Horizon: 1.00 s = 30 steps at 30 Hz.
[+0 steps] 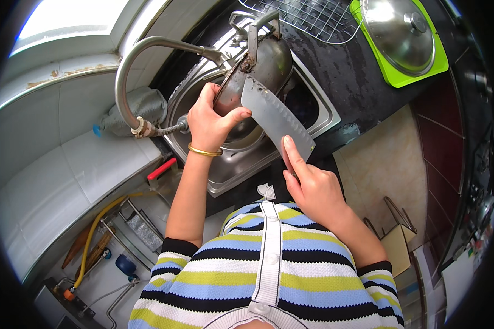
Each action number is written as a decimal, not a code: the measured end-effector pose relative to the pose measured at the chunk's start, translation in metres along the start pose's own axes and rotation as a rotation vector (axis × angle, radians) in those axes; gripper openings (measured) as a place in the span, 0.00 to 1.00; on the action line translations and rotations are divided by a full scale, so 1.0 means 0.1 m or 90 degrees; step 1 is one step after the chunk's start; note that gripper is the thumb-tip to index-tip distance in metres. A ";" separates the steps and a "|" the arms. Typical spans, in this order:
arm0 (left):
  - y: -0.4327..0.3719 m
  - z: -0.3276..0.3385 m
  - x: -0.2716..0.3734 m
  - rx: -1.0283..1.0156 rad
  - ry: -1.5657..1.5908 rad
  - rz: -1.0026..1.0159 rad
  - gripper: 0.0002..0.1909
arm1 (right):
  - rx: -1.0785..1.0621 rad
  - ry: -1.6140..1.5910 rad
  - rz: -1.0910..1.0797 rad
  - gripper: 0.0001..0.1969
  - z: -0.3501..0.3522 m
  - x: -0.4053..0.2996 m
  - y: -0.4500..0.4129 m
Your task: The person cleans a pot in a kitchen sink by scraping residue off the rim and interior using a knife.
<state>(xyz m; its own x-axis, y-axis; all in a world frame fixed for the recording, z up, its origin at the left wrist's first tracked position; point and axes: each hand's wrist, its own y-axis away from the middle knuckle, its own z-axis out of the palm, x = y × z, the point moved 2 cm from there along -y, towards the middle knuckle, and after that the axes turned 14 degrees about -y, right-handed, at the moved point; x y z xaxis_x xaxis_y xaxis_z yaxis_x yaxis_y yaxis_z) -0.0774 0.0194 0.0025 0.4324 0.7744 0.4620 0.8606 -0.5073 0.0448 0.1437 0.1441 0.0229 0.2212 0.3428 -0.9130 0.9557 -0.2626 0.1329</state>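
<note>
My left hand (208, 121) grips the rim of a stainless steel wok (273, 61), its thumb on the near side. The wok is tipped on its side above a stainless steel sink (327, 117). A loop metal handle (253, 41) rises from its far end, with dark brown grime around the handle joint. My right hand (317, 187) is shut on a cleaver (276, 113), index finger laid along the blade. The blade's far corner meets or nearly meets the wok just below the grimy joint; dark specks sit on that corner. The cleaver's handle is mostly hidden by my hand.
A curved faucet (123, 78) arches over the sink's left side. On the dark counter (333, 70) are a wire rack (313, 18) and a green tray or board (399, 80) bearing a metal lid (395, 41). A grey cloth-like bundle (142, 109) lies by the window wall.
</note>
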 end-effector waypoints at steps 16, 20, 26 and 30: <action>0.01 0.05 -0.01 -0.003 0.037 -0.013 0.37 | -0.001 0.068 -0.003 0.35 -0.04 -0.03 0.00; -0.02 0.03 0.03 -0.037 -0.057 -0.058 0.38 | -0.009 0.024 0.027 0.35 -0.05 0.01 -0.02; 0.05 0.06 0.02 -0.023 0.041 -0.004 0.38 | 0.009 0.039 -0.021 0.35 -0.11 0.01 0.04; 0.03 0.05 0.02 -0.009 0.061 -0.010 0.37 | 0.015 0.062 -0.022 0.35 -0.11 -0.03 0.03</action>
<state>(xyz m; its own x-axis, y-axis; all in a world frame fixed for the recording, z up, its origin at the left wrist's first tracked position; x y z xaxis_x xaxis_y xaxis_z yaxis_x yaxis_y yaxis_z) -0.0725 0.0217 -0.0011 0.3903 0.7427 0.5441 0.8630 -0.5010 0.0647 0.1481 0.1526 0.0301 0.2064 0.4379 -0.8750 0.9585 -0.2700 0.0910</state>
